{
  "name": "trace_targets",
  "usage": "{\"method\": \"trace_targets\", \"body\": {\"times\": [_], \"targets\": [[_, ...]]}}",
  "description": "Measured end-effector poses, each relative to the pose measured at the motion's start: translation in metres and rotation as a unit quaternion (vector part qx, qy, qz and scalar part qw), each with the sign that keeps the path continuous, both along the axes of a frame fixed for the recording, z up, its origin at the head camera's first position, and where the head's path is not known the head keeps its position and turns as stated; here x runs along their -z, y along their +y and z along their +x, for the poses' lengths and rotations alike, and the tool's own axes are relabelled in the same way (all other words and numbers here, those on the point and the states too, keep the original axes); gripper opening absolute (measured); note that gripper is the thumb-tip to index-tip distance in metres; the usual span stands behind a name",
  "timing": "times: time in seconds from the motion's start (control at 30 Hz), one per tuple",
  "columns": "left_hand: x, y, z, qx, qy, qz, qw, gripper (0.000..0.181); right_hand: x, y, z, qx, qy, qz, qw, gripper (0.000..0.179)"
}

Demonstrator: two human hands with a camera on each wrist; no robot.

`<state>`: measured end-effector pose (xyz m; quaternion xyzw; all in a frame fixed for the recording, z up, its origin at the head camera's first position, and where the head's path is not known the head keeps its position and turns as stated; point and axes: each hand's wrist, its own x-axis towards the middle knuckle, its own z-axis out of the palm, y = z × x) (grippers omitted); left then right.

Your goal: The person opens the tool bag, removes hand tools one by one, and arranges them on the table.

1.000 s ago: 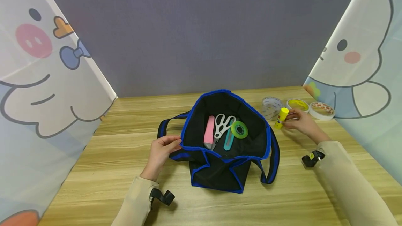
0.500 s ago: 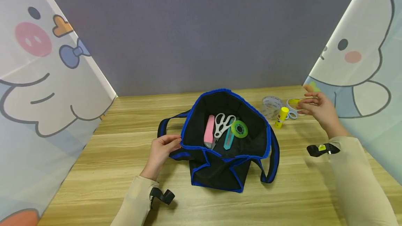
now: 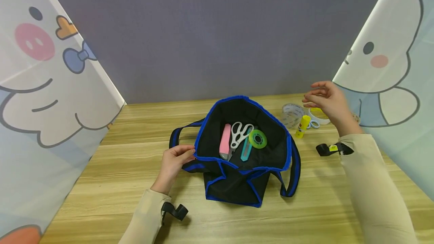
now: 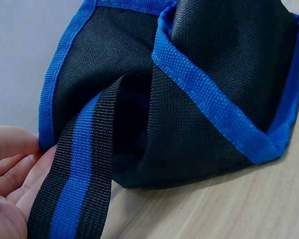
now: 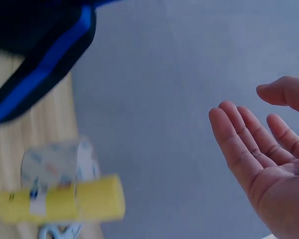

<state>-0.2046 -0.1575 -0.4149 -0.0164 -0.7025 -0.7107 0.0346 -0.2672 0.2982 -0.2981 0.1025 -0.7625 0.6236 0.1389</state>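
In the head view my left hand [image 3: 173,163] pinches the left front corner of a black tote bag [image 3: 234,189] with blue trim, held wide at the mouth. A bag strap [image 4: 84,154] crosses in front of those fingers in the left wrist view. Inside the bag lie a pink-handled tool [image 3: 225,138], white-handled scissors [image 3: 234,144], a teal utility knife [image 3: 246,152] and a green tape roll [image 3: 253,143]. My right hand [image 3: 332,104] is raised, empty, above the tape rolls, its fingers loosely bent and spread from the thumb. A yellow glue stick [image 3: 303,127] stands nearby on the table.
Behind the glue stick are a clear tape roll [image 3: 292,115], a tape roll with a yellow core [image 3: 320,118], and scissors with light blue handles [image 3: 309,122]. Another tape roll [image 3: 356,118] is mostly hidden by my right hand. A grey panel [image 3: 217,40] closes the back.
My right hand has left the glue stick, swung right, then lifted back leftward over the tape rolls. The glue stick stays standing, and my left hand keeps hold of the bag's edge.
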Motion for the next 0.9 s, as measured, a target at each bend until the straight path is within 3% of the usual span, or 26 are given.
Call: {"method": "trace_targets", "body": {"times": [0.2, 0.53, 0.9], "targets": [[0.000, 0.000, 0.000, 0.001, -0.002, -0.002, 1.0000, 0.017, -0.008, -0.030, -0.007, -0.062, -0.002, -0.045, 0.9970, 0.024], [0.000, 0.000, 0.000, 0.000, -0.001, 0.005, 1.0000, 0.017, -0.005, -0.086, -0.020, -0.082, -0.010, 0.057, 0.9950, 0.029], [0.000, 0.000, 0.000, 0.003, 0.000, 0.001, 1.0000, 0.018, 0.025, -0.134, -0.033, -0.135, -0.006, 0.109, 0.9848, 0.026]]}}
